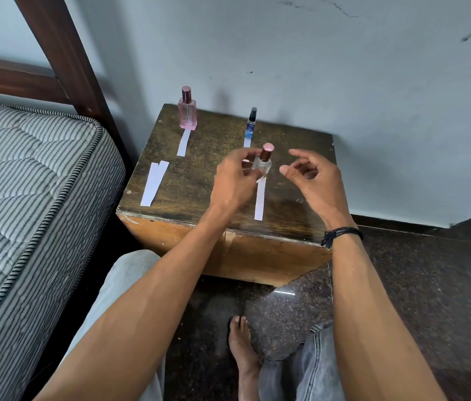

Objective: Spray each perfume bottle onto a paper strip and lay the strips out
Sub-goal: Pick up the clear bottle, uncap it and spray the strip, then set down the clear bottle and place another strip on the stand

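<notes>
My left hand [235, 180] grips a small clear perfume bottle [263, 163] with a rose-coloured cap above the wooden box top [199, 180]. Under it lies a white paper strip [259, 202], pointing toward me. My right hand [312, 178] hovers just right of the bottle with fingers loosely curled and holds nothing. At the back left a pink perfume bottle [188, 111] stands upright at the far end of a strip [183, 142]. A slim blue spray bottle [251, 125] stands at the back middle on another strip [247, 142]. Two loose strips [153, 183] lie on the box's left side.
The wooden box stands against a pale wall. A striped mattress [26, 198] and a dark bed frame [63, 53] are close on the left. My knees and a bare foot [243, 351] are on the dark speckled floor in front of the box.
</notes>
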### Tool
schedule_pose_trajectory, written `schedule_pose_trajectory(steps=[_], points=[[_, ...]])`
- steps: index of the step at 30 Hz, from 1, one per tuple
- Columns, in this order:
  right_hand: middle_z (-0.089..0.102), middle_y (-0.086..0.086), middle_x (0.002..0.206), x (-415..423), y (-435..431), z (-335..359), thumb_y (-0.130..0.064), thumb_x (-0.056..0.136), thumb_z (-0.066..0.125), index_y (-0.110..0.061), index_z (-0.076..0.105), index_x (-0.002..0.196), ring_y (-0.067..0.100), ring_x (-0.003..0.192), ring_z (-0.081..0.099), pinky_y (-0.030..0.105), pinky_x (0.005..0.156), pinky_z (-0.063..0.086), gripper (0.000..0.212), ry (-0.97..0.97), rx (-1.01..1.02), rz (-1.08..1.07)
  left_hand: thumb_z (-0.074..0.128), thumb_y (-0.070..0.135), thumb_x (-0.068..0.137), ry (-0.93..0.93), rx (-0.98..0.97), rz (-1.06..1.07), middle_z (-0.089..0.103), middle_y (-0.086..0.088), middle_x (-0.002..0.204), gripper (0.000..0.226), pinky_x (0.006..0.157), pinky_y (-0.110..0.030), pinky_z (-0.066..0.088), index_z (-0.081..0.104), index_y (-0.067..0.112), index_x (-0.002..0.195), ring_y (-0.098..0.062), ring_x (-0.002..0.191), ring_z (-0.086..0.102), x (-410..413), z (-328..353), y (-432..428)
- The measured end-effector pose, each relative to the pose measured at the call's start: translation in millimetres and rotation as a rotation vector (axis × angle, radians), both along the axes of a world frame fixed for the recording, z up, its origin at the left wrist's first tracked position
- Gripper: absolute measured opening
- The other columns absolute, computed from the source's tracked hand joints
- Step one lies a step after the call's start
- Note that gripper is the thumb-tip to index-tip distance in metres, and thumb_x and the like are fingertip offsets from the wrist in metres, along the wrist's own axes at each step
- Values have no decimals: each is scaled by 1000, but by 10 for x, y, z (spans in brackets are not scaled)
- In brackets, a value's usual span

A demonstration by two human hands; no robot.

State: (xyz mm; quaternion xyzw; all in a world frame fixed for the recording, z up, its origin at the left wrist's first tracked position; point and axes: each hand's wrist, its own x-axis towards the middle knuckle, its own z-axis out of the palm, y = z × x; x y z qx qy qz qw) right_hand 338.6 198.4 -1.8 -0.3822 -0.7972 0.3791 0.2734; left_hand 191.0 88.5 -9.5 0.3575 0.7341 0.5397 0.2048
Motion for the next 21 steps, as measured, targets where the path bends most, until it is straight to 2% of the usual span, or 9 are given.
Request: schedule_pose_trajectory(steps=[2,5,7,16,21], points=[[70,-12,104,-26,19,-46,-37,91,76,-30,72,121,-1,95,62,17,83,49,31,-68,22,-17,74,19,91,4,-22,36,70,4,114,36,73,-4,46,65,17,126,-4,95,63,-91,35,-42],[70,-9,104,-93,41,-124,-28,96,72,-25,75,118,8,96,64,21,84,50,23,-183,46,-6,74,17,90,-3,-58,103,71,4,111,37,88,-26,54,65,18,126,-6,95,65,-229,43,-108],[71,-7,105,-146,46,-165,-25,97,71,-24,75,117,10,97,64,25,88,51,21,-226,56,4,76,19,89,-16,-83,136,71,5,108,37,91,-34,56,66,19,124,-5,93,65,-301,27,-144],[67,-4,112,-371,41,-299,-27,99,67,-25,73,122,12,98,59,29,86,47,24,-354,96,71,77,16,87,-26,-158,218,72,4,106,36,97,-42,53,68,20,121,-13,99,66,-460,-1,-237],[64,0,99,-426,44,-335,-25,97,69,-26,75,113,17,89,61,31,78,48,17,-375,95,73,77,15,86,-42,-163,214,71,4,104,36,96,-42,54,68,21,120,-13,98,66,-475,-1,-246]])
